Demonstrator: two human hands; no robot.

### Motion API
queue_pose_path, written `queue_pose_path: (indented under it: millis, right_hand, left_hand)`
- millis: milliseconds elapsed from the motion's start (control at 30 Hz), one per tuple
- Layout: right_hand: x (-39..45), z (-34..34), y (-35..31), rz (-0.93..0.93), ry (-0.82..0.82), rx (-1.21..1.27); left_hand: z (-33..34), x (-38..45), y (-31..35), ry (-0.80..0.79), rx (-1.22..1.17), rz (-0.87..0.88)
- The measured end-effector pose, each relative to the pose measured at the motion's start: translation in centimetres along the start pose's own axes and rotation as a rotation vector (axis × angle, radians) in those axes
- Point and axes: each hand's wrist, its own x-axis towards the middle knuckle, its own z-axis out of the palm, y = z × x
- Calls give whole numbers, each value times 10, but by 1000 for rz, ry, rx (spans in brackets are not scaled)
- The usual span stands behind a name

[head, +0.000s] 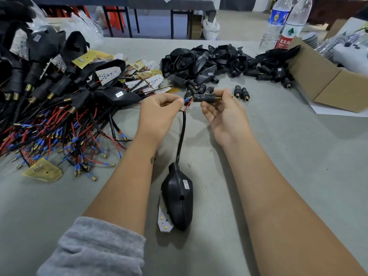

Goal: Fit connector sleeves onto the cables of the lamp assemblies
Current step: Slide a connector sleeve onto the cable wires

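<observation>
A black lamp assembly (pixel 178 198) lies on the table between my forearms, a white LED board showing under it. Its black cable (pixel 182 134) runs up to my hands and splits into a red and a black wire. My left hand (pixel 159 114) pinches the wire ends near a blue terminal. My right hand (pixel 223 114) grips a black connector sleeve (pixel 205 97) with a brass threaded tip, held level just right of the wire ends. Two loose sleeves (pixel 241 93) stand just right of my right hand.
A big heap of lamp assemblies with red and black wires (pixel 49 108) fills the left. Empty black housings (pixel 215 60) pile up at the back centre. A cardboard box (pixel 326 80) and two water bottles (pixel 284 24) stand at the right. A yellow board (pixel 42 172) lies near left.
</observation>
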Motion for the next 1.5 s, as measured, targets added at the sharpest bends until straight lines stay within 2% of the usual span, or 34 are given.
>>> queue_pose_path:
  millis: [167, 700, 867, 1200, 1500]
  right_hand:
    - [-2, 1, -1, 12, 17, 11]
    - [0, -1, -1, 10, -22, -126]
    - [-2, 0, 0, -10, -60, -200]
    - [-7, 2, 0, -101, -81, -276]
    - [-11, 6, -1, -42, -117, -181]
  left_hand:
    - [1, -2, 2, -23, 62, 25]
    - [-2, 0, -1, -89, 44, 64]
    - [0, 1, -2, -33, 62, 45]
    - [-1, 3, -5, -59, 135, 56]
    - [-2, 3, -6, 6, 136, 31]
